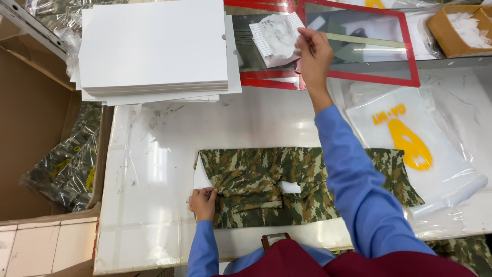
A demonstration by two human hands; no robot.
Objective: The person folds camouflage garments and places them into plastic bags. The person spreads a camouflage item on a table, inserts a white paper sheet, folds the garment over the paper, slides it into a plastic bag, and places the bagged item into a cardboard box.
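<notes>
Right grip: the right hand (313, 54) is stretched far forward, its fingertips pinched on the edge of a small white packet (277, 38); the packet is held at the far edge of the surface, over a red-framed clear sheet (359, 46).
Left grip: the left hand (203, 202) is pressed flat on the near left corner of the folded camouflage garment (287, 187); nothing is clenched, though whether the white card (201, 179) under that corner is nipped by the fingertips cannot be told.
Garment place: it is laid flat at the middle of the white surface (154, 154), close to the body, with a small white tag (290, 186) on it.
Doing it well: the pinch is best kept light and at the packet's edge, so that only one is lifted; the fold is best kept pinned by the left hand while the right arm passes over it, since the sleeve could drag the cloth.
Count, garments: one on the surface; several more, bagged, are seen in the cardboard box (31, 128) at the left.
Count, packets: one in the fingers; a heap, not countable, in the small carton (451, 36) at the far right.
Count, cards: one stack of white boards (154, 51), too many to count.
Count, bags: one clear bag with a yellow print (415, 149), perhaps atop others.
</notes>
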